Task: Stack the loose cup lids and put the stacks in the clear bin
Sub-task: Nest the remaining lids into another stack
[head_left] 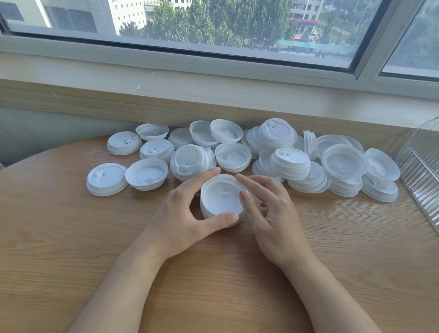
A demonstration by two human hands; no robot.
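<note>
We are mid-stacking: at frame centre our left hand (181, 209) grips a short stack of lids (222, 198) on the surface (61, 235), while our right hand (269, 213) rests relaxed fingers against its rim. Next, probably another loose lid (146, 173); the clear bin (427, 173) waits at right.

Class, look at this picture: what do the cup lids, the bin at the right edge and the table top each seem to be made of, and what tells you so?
Cup lids: thin white plastic, probably; slightly translucent, moulded rims.
Bin: clear rigid plastic, possibly acrylic; see-through, ribbed walls.
Table top: wood or wood-look laminate; light matt grain.
</note>
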